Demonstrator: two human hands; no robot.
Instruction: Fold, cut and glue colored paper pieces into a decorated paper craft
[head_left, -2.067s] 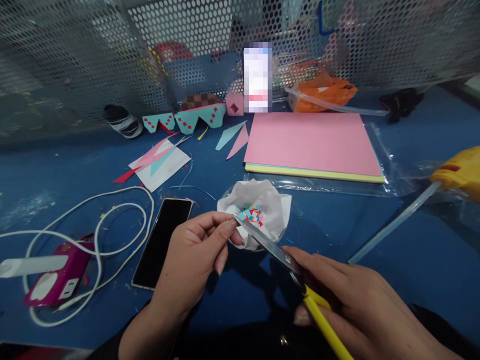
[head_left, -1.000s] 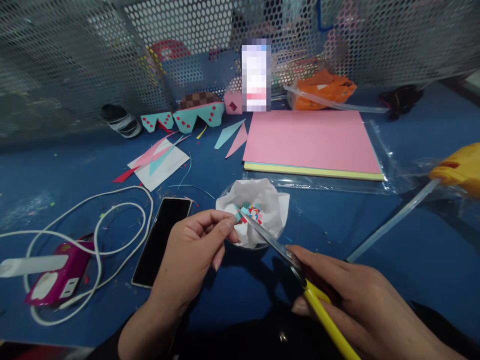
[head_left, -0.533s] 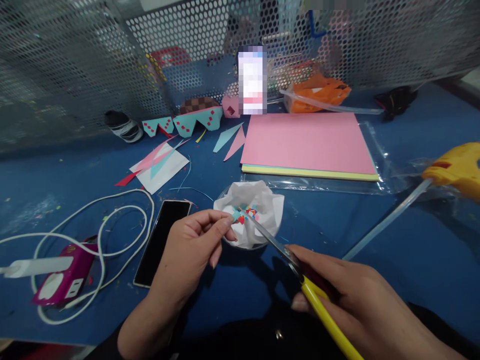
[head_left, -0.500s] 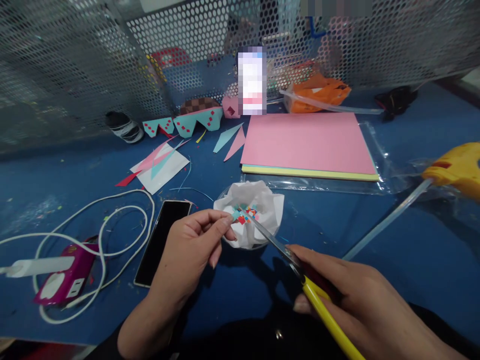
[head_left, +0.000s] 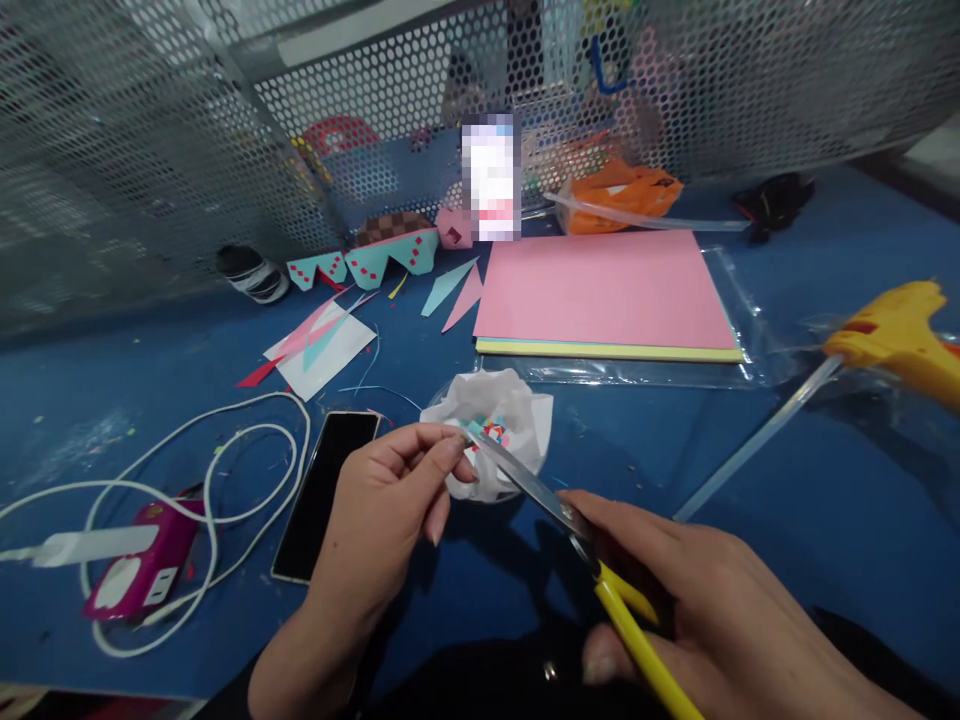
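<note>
Pinching a paper scrap [head_left: 471, 432], my left hand [head_left: 390, 500] sat at the scissors' [head_left: 540, 495] ten o'clock; my right hand [head_left: 697, 610] gripped them; blades risked nicking fingertips [head_left: 456, 455].

Over a blue worktable [head_left: 750, 520], a left hand [head_left: 390, 500] pinches a small teal paper strip [head_left: 472, 430] while the right hand [head_left: 697, 610] grips yellow-handled scissors [head_left: 570, 520], blade tips at the strip. Beneath them sits a crumpled white tissue [head_left: 499, 425] (dotted with coloured paper bits), beside a black phone [head_left: 326, 495]; a pink paper stack [head_left: 600, 295] lies beyond.
</note>
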